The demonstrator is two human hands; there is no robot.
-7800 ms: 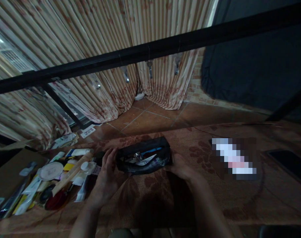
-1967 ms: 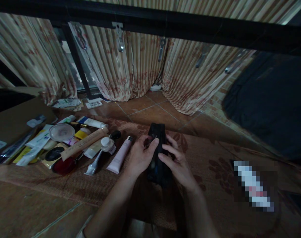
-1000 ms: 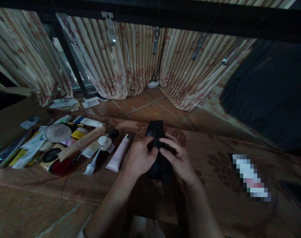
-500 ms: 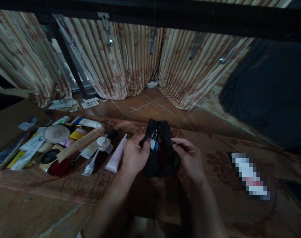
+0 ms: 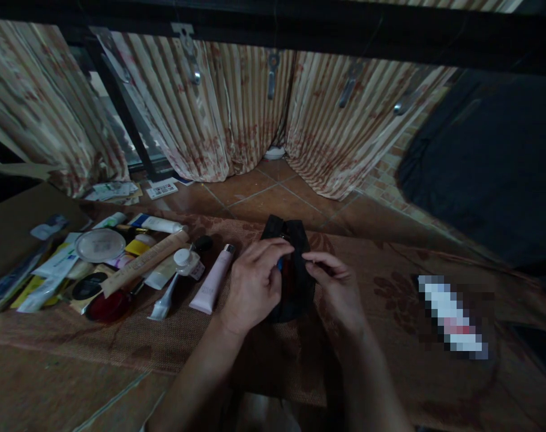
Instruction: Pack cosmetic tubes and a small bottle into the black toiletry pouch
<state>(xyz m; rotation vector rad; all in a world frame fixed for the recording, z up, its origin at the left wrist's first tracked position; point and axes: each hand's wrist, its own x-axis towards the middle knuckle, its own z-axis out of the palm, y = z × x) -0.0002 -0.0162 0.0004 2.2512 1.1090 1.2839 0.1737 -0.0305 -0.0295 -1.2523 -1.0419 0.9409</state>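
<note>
A black pouch (image 5: 305, 294) lies on the patterned cloth in front of me, its mouth partly open, with something blue and something dark red showing inside. My left hand (image 5: 255, 285) is bent over the pouch's left side, its fingers reaching across the mouth and its thumb curled in; what sits under those fingers is hidden. Thumb and forefinger of my right hand (image 5: 336, 282) pinch the pouch's right edge. Just left of my left hand lies a pink cosmetic tube (image 5: 213, 281), tilted, with a silver cap.
Left lie several cosmetics: a white-capped bottle (image 5: 187, 263), a brush (image 5: 164, 299), a long beige tube (image 5: 144, 263), a round clear case (image 5: 101, 245) and a dark red round item (image 5: 108, 307). A cardboard box (image 5: 25, 204) stands far left. A pixelated item (image 5: 453, 318) lies right. A dark bar (image 5: 273, 24) crosses above.
My left hand has moved right, over the pouch's mouth, covering most of what showed inside. My right hand has shifted slightly left, and the pouch's opening has narrowed.
</note>
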